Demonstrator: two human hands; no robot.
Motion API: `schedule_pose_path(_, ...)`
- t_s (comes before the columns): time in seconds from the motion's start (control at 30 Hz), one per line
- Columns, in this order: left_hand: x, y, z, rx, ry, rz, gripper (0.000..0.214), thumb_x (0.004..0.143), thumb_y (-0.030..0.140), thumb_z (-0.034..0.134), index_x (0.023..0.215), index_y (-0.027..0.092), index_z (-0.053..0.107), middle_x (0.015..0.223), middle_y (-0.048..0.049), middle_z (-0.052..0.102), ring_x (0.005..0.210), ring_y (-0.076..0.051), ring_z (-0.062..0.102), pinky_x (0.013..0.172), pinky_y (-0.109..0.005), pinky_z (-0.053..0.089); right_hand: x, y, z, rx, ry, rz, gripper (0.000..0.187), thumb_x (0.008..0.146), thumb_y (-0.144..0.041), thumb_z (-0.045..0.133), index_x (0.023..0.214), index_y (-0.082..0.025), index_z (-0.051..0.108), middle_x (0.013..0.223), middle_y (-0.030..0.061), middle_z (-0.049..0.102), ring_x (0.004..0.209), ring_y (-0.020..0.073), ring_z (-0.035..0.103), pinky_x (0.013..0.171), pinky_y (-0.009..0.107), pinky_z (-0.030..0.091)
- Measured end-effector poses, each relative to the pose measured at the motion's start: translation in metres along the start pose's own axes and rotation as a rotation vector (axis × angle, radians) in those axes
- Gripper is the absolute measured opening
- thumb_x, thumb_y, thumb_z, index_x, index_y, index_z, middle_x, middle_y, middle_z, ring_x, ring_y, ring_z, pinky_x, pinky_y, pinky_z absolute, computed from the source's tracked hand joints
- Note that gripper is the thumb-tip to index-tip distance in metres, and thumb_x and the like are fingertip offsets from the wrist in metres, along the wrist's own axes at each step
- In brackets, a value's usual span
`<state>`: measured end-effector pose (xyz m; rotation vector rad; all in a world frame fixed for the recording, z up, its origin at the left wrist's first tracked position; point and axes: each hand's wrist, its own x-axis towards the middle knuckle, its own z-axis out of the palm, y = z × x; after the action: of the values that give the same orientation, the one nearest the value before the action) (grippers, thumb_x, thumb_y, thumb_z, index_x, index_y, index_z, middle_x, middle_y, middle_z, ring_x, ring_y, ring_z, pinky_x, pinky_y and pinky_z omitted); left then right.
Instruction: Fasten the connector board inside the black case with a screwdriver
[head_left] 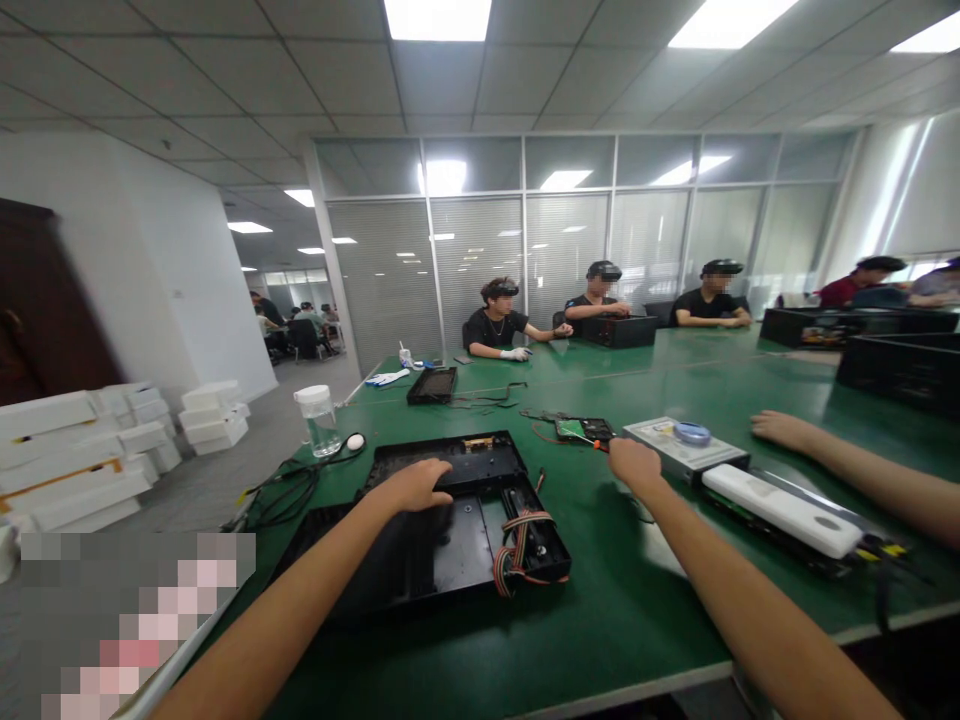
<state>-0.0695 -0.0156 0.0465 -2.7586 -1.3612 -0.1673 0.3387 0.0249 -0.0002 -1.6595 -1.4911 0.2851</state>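
My left hand [416, 485] is over the black plastic casing [450, 550], thumb apart from the fingers and nothing visible between them. Whether it touches the casing is hard to tell. A hinged or stacked black panel [480, 455] lies along the casing's far side. Striped ribbon cable [517, 545] is looped at its right end. Fingers closed, my right hand [634, 465] grips a screwdriver [598, 444] with an orange-red handle. The tool points left toward a green circuit board [571, 428] in a dark frame; its tip is too small to make out.
Right of my hand sit a metal disc drive [675, 445] with a blue roll [691, 433] and a white elongated unit [784, 510]. Another person's arm [862, 465] reaches in there. A lidded jar [319, 422] and black cables [289, 495] are at left. Co-workers sit across the green table [600, 640].
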Motion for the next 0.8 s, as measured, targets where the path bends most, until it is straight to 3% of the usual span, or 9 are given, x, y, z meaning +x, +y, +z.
schedule_pose_path(0.1, 0.012, -0.015, 0.017, 0.020, -0.049, 0.023, 0.039, 0.076, 0.031, 0.057, 0.112, 0.018, 0.050, 0.110, -0.0079, 0.056, 0.100, -0.021, 0.052, 0.086, -0.028, 0.038, -0.004, -0.014, 0.008, -0.118, -0.055, -0.048, 0.018, 0.072, -0.033, 0.058, 0.066, -0.016, 0.059, 0.075, 0.0133, 0.062, 0.081, 0.0258, 0.058, 0.069, 0.034, 0.039)
schedule_pose_path(0.2, 0.013, -0.018, 0.022, 0.070, -0.063, 0.063, 0.022, 0.077, 0.028, 0.054, 0.097, 0.020, 0.058, 0.097, -0.0048, 0.061, 0.092, -0.019, 0.056, 0.081, -0.027, 0.041, -0.023, -0.038, 0.027, -0.174, -0.271, -0.227, 0.030, 0.081, -0.042, 0.044, 0.090, -0.019, 0.061, 0.076, 0.0080, 0.064, 0.072, 0.0204, 0.059, 0.065, 0.028, 0.040)
schedule_pose_path(0.3, 0.011, -0.014, 0.016, 0.140, -0.093, 0.048, 0.016, 0.074, 0.027, 0.057, 0.089, 0.022, 0.060, 0.089, -0.0041, 0.062, 0.088, -0.020, 0.057, 0.076, -0.027, 0.043, -0.049, -0.059, 0.046, -0.127, -0.424, -0.423, 0.037, 0.083, -0.043, 0.041, 0.110, -0.022, 0.055, 0.087, 0.0069, 0.065, 0.078, 0.0191, 0.059, 0.067, 0.026, 0.039)
schedule_pose_path(0.43, 0.009, 0.003, 0.005, 0.220, -0.102, -0.017, 0.026, 0.069, 0.024, 0.062, 0.094, 0.021, 0.057, 0.091, -0.0056, 0.060, 0.087, -0.021, 0.057, 0.075, -0.028, 0.043, -0.067, -0.069, 0.055, -0.239, -0.439, -0.493, 0.033, 0.083, -0.043, 0.041, 0.092, -0.020, 0.062, 0.085, 0.0063, 0.064, 0.080, 0.0195, 0.057, 0.068, 0.025, 0.037)
schedule_pose_path(0.53, 0.008, 0.022, 0.001, 0.193, 0.003, 0.101, 0.035, 0.069, 0.025, 0.064, 0.103, 0.022, 0.054, 0.103, -0.0067, 0.055, 0.095, -0.021, 0.053, 0.081, -0.028, 0.041, -0.066, -0.069, 0.053, -0.298, -0.443, -0.470, 0.035, 0.083, -0.046, 0.039, 0.083, -0.020, 0.063, 0.075, 0.0049, 0.064, 0.071, 0.0176, 0.057, 0.061, 0.023, 0.034)
schedule_pose_path(0.63, 0.008, 0.035, 0.006, 0.123, -0.025, 0.217, 0.021, 0.076, 0.028, 0.058, 0.096, 0.022, 0.059, 0.097, -0.0050, 0.057, 0.090, -0.019, 0.054, 0.080, -0.026, 0.041, -0.063, -0.067, 0.050, -0.311, -0.443, -0.459, 0.041, 0.083, -0.049, 0.037, 0.074, -0.019, 0.062, 0.067, 0.0047, 0.062, 0.062, 0.0158, 0.056, 0.054, 0.022, 0.031)
schedule_pose_path(0.8, 0.013, 0.037, 0.019, 0.028, -0.033, 0.230, 0.016, 0.081, 0.019, 0.050, 0.089, 0.019, 0.064, 0.086, -0.0043, 0.062, 0.084, -0.017, 0.056, 0.078, -0.024, 0.040, -0.063, -0.067, 0.054, -0.217, -0.488, -0.408, 0.044, 0.083, -0.050, 0.038, 0.066, -0.016, 0.060, 0.058, 0.0041, 0.059, 0.051, 0.0129, 0.053, 0.047, 0.020, 0.030)
